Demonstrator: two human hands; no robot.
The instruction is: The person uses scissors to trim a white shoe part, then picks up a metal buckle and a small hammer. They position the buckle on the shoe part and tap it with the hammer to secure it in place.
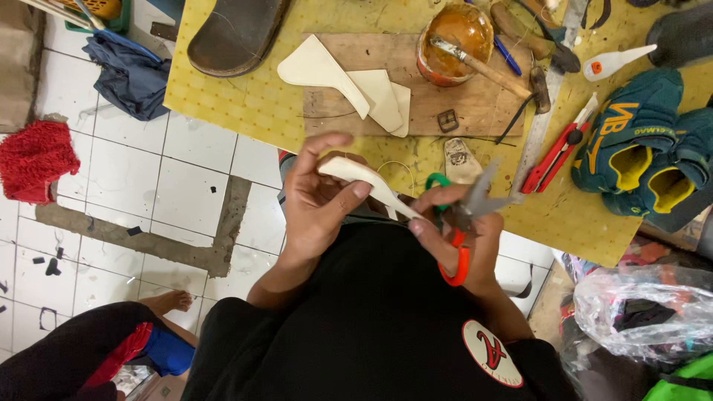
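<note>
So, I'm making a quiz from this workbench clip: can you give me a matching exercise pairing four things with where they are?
Things:
1. scissors
2. cream strip
3. glue jar
4. red cloth

Places:
A. on the tiled floor
B. in the left hand
C. on the wooden board
D. in the right hand

Pairs: 1-D, 2-B, 3-C, 4-A

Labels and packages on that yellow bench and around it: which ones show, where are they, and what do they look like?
Glue bottle: white, orange cap, far right of the bench.
Round patch: white with red mark, on the black shirt.
Clear plastic bag: crumpled, lower right.
Green shoes: yellow lettering, right edge.
</note>
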